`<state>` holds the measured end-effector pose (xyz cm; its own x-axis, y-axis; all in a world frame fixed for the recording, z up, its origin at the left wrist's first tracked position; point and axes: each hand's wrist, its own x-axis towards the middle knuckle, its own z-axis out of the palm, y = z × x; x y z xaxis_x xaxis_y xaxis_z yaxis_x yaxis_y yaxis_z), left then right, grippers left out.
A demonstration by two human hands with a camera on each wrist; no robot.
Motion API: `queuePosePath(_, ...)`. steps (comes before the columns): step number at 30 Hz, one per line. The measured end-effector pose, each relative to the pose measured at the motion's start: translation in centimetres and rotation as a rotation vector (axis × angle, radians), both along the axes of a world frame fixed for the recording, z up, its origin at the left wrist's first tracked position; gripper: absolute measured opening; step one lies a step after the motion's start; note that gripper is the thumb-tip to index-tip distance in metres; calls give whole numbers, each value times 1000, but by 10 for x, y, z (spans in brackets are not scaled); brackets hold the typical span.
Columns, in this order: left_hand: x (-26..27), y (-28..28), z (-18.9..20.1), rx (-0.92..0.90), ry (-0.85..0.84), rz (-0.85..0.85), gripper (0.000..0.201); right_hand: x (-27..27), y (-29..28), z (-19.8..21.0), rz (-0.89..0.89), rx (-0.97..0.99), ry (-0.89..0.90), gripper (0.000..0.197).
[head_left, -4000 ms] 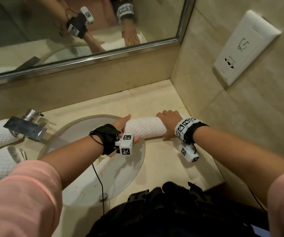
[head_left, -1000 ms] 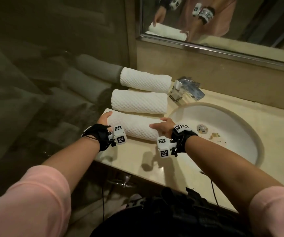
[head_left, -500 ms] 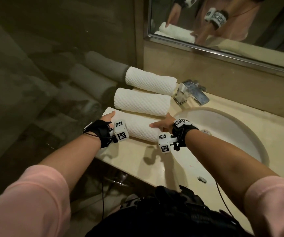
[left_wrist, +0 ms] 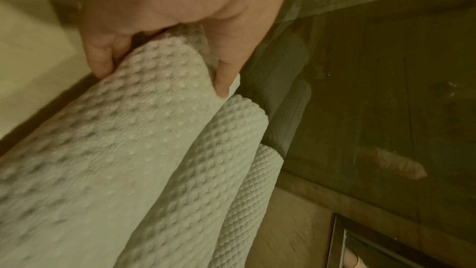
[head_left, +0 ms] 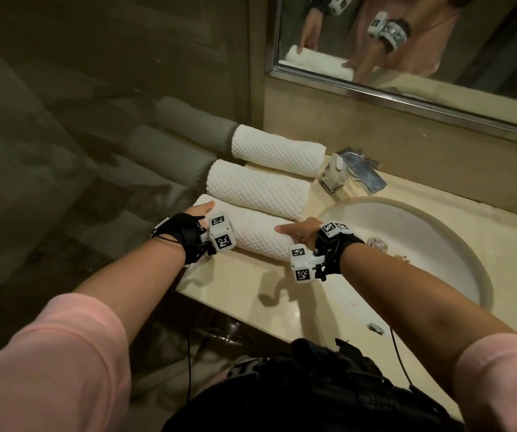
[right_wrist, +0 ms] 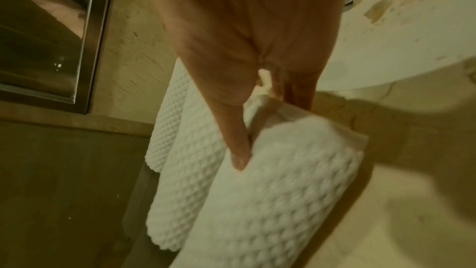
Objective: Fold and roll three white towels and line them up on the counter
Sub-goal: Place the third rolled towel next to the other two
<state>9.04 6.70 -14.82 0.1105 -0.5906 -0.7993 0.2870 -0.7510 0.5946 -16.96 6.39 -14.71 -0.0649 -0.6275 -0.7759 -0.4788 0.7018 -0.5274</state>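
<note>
hands (head_left: 200, 209) (head_left: 297, 232) grip nearest towel (head_left: 257, 236) ends | counter (head_left: 244, 285) edge close

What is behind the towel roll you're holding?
Behind the held towel roll lie two more white rolls, the middle roll and the far roll, then the wall. The counter beneath them is covered.

A chrome faucet (head_left: 355, 171) stands behind the stained white sink basin (head_left: 456, 244). A metal-framed mirror (head_left: 406, 98) hangs above, beside a glass partition (head_left: 95, 120).
</note>
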Motion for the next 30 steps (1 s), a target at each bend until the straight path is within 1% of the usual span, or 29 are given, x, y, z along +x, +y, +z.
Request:
queuePosePath(2,-1,2,-1,-4,72,-37,39,-4,2,1,-36,99,-5,62)
queuePosePath(3,-2,1,-1,3,93,-52,40,-5,2,0,-57,138,-20,69)
queuePosePath(5,-7,-2,1,15,81,-52,39,-7,1,-2,-85,156,-57,82)
queuePosePath(6,-6,-5,0,14,64,-49,36,-6,0,-5,-86,154,-77,84)
queuePosePath(7,-6,-8,0,-4,63,-51,32,-2,1,-5,-94,164,-97,82)
queuePosePath(8,-6,-11,-2,-22,52,-45,30,0,1,-8,-103,169,-103,77)
queuePosePath(11,-2,-21,-9,-40,78,-25,26,5,-3,-3,-155,127,-109,45)
queuePosePath(14,-2,-32,-13,-38,78,-32,25,5,-13,5,-175,95,-71,35)
queuePosePath(16,-2,-39,-16,-30,71,-41,26,4,-19,7,-182,82,-43,34)
queuePosePath(18,-4,-48,-17,-19,68,-49,27,5,-27,4,-199,96,-85,31)
queuePosePath(19,-5,-52,-17,-28,72,-49,27,5,-30,3,-211,94,-106,32)
queuePosePath(21,-9,-60,-13,-17,77,-51,27,1,-44,-11,-219,78,-119,48)
queuePosePath(22,-12,-63,-11,-15,74,-57,28,-1,-50,-15,-213,65,-113,49)
queuePosePath(23,-13,-67,-10,-24,73,-60,30,-2,-54,-15,-220,43,-103,45)
queuePosePath(26,-12,-83,-21,-14,4,-92,49,1,-60,2,-247,43,-104,36)
queuePosePath(28,-10,-93,-29,0,19,-120,56,-1,-67,2,-236,41,-85,40)
queuePosePath(30,-12,-99,-32,7,21,-142,59,-3,-71,3,-231,17,-51,45)
